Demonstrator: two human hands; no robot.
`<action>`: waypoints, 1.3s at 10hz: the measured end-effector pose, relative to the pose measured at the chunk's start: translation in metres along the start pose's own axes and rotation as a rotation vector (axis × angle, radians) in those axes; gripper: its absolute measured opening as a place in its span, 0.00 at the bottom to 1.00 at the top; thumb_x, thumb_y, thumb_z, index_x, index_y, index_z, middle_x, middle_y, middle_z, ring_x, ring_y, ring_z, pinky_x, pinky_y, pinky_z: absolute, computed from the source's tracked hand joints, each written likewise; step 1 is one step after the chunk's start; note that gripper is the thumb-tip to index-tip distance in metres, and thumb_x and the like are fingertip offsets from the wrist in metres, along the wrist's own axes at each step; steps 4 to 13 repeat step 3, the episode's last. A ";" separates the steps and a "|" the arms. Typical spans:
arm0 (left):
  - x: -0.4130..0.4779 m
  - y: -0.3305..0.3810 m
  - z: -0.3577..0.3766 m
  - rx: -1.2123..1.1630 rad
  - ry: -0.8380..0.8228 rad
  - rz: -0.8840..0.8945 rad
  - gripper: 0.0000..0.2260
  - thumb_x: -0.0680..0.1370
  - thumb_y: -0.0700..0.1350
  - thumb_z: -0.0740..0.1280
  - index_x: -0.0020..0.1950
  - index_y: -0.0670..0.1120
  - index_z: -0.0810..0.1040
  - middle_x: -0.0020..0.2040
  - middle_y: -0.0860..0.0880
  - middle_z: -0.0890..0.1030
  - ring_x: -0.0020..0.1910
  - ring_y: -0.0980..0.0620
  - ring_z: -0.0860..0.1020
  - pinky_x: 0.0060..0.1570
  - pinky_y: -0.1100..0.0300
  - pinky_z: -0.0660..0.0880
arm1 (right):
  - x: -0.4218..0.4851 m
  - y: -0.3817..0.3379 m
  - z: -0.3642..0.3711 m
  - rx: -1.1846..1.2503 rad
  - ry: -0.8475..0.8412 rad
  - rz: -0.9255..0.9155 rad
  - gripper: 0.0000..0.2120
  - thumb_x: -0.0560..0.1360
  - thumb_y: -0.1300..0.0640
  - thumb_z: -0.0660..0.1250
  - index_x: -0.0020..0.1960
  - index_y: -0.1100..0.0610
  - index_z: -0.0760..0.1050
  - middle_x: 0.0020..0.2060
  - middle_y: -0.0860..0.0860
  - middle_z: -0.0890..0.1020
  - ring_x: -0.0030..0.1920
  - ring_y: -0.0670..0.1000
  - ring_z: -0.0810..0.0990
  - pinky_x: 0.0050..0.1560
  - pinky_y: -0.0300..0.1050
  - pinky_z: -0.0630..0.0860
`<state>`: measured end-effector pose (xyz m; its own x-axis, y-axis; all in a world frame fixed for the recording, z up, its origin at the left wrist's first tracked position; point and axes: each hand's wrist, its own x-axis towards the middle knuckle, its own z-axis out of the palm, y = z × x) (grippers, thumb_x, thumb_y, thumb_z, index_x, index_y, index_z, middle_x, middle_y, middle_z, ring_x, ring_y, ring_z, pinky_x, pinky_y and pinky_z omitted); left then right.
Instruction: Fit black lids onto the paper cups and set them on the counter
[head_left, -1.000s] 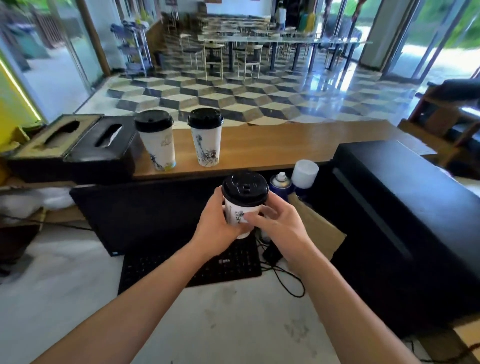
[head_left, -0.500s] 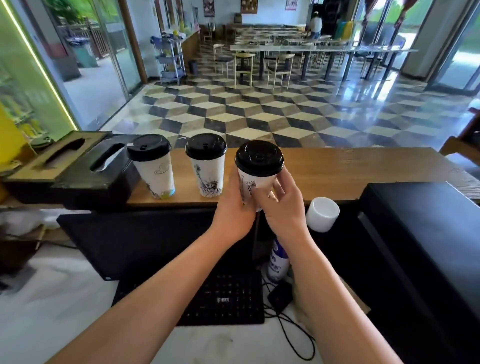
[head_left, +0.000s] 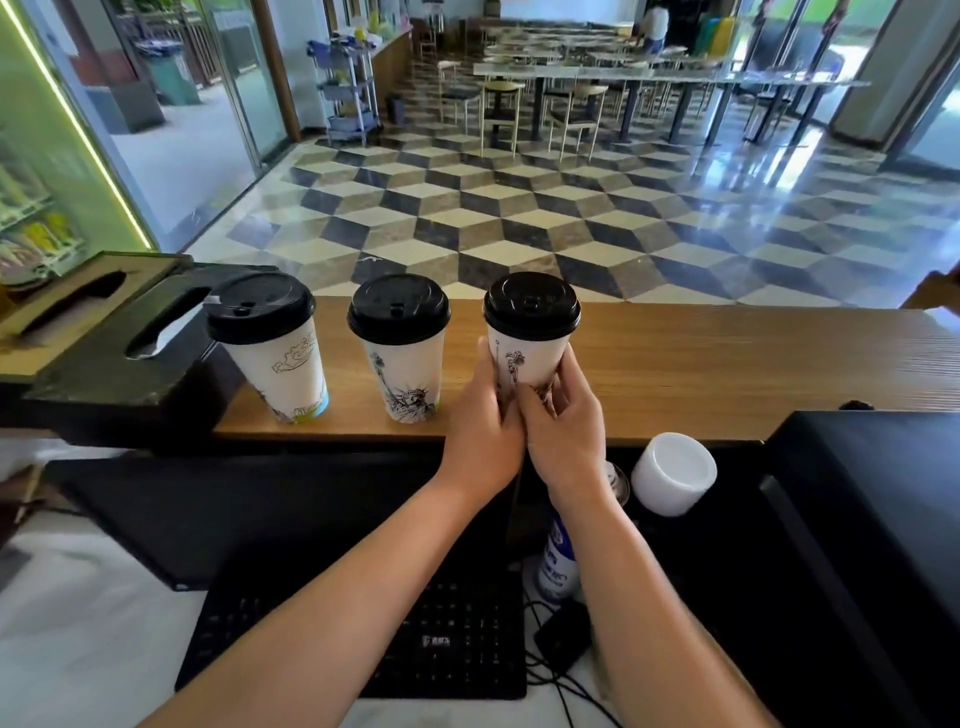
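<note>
Three white paper cups with black lids line the wooden counter (head_left: 727, 364). The left cup (head_left: 275, 358) and the middle cup (head_left: 402, 358) stand free. Both my hands hold the third cup (head_left: 530, 343) at its lower half, over the counter's near edge. My left hand (head_left: 483, 431) wraps its left side and my right hand (head_left: 566, 431) grips its right side, fingers curled round the wall. Its black lid (head_left: 531, 305) sits on top. The cup's base is hidden behind my hands.
Two tissue boxes (head_left: 119, 353) stand at the counter's left end. Below the counter lie a black keyboard (head_left: 415, 644), a spray can (head_left: 558, 561), a white upturned cup (head_left: 674, 473) and a black machine (head_left: 872, 519) on the right. A café floor lies beyond.
Both hands have carried the lidded cup up from above the keyboard and forward to the counter, to the right of the two standing cups.
</note>
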<state>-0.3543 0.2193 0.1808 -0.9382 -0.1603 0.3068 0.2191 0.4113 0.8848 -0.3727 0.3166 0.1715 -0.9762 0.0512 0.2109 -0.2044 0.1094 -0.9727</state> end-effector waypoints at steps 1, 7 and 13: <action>0.001 0.000 0.000 0.015 -0.004 0.013 0.25 0.82 0.38 0.63 0.77 0.46 0.62 0.58 0.53 0.81 0.50 0.68 0.78 0.49 0.75 0.74 | 0.001 0.002 0.001 -0.017 0.014 0.006 0.28 0.76 0.60 0.68 0.69 0.34 0.71 0.55 0.40 0.85 0.57 0.42 0.83 0.60 0.53 0.81; -0.008 0.010 -0.006 -0.045 -0.019 0.027 0.16 0.81 0.38 0.64 0.68 0.46 0.70 0.50 0.54 0.83 0.45 0.64 0.81 0.42 0.75 0.73 | -0.010 -0.011 0.000 -0.038 0.041 0.104 0.27 0.77 0.61 0.66 0.76 0.53 0.68 0.51 0.44 0.83 0.52 0.43 0.82 0.58 0.51 0.80; -0.008 0.010 -0.006 -0.045 -0.019 0.027 0.16 0.81 0.38 0.64 0.68 0.46 0.70 0.50 0.54 0.83 0.45 0.64 0.81 0.42 0.75 0.73 | -0.010 -0.011 0.000 -0.038 0.041 0.104 0.27 0.77 0.61 0.66 0.76 0.53 0.68 0.51 0.44 0.83 0.52 0.43 0.82 0.58 0.51 0.80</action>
